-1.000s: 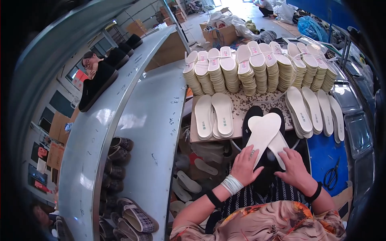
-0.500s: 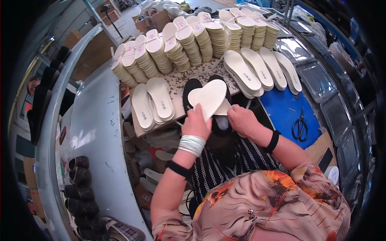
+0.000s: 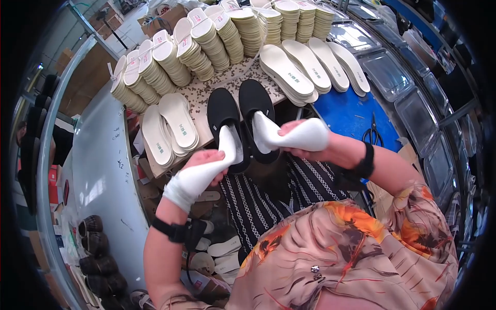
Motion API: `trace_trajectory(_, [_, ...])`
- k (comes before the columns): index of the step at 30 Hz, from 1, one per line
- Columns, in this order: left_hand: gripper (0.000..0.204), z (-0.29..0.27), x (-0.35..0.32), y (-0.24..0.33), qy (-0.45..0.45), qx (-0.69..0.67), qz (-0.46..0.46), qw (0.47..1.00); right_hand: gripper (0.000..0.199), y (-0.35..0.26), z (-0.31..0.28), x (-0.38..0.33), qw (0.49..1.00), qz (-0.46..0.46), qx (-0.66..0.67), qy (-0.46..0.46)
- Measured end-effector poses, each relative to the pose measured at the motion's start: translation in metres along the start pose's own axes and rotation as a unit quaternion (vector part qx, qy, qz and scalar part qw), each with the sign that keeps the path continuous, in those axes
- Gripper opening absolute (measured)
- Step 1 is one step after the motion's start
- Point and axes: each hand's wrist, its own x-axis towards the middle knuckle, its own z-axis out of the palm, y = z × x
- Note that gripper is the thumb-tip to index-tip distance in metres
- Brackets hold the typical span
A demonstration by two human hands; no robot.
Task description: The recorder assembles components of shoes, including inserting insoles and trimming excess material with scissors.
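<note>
Two black slip-on shoes [image 3: 221,106] lie side by side at the near edge of the work board, toes pointing away. My left hand [image 3: 211,156] is closed round a white insole [image 3: 199,175], whose front end reaches into the left shoe's opening while the rest bends back toward my wrist. In the same way my right hand [image 3: 290,138] grips a second white insole [image 3: 310,133]; its tip is inside the opening of the right shoe [image 3: 254,95], and its other end curls up over my fingers. The parts of both insoles inside the shoes are hidden.
Tied stacks of cream insoles [image 3: 194,54] line the back of the board. Loose insole piles lie left [image 3: 178,121] and right [image 3: 292,72]. Black scissors [image 3: 373,133] rest on a blue sheet [image 3: 341,113]. Clear plastic trays [image 3: 418,113] stand at right; a metal-framed table [image 3: 98,170] is at left.
The two insoles, overlapped above the shoes before, are now apart, one in each hand, their tips in the shoe openings. My hands have spread apart, and the view has shifted.
</note>
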Motion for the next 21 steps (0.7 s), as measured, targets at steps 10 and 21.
trace_trajectory(10, [0.017, 0.028, 0.083, 0.016, 0.126, 0.714, -0.004, 0.689, 0.017, -0.005, 0.045, 0.084, 0.408, -0.058, -0.905, 0.100])
trace_trajectory(21, [0.017, 0.025, 0.124, 0.006, 0.187, 0.748, 0.012, 0.637, 0.016, 0.003, 0.019, 0.124, 0.447, -0.118, -0.872, 0.164])
